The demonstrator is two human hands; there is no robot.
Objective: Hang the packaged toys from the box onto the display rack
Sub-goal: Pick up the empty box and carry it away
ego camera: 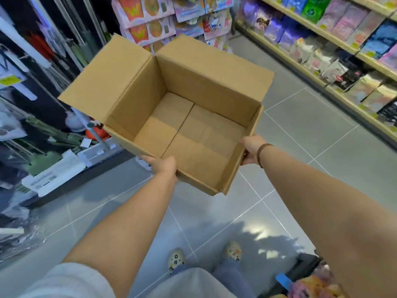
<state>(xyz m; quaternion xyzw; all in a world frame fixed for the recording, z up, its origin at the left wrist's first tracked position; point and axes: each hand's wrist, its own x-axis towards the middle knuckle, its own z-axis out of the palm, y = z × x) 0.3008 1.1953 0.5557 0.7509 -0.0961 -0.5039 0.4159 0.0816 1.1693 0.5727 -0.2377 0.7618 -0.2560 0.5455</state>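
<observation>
You hold the box (184, 117) at centre, above the tiled floor (300, 130). Your left hand (160, 166) is clamped over its near rim at 6 o'clock, and your right hand (252, 149) grips the side wall at 3 o'clock, fingers curled round the cardboard. Inside, only the bare bottom flaps show, with no toy left. The packaged toys (189, 9) hang on the display rack (137, 29) at 12 o'clock, so the hanging looks finished. The next move probably calls for putting the box down or refilling it.

Stocked shelves (322, 52) run along 2 o'clock, and more hanging goods (43, 130) crowd 9 o'clock. A black basket (307, 265) sits by your feet at 5 o'clock, so mind it if you step back. The open flaps could brush the hung packs if you lean in.
</observation>
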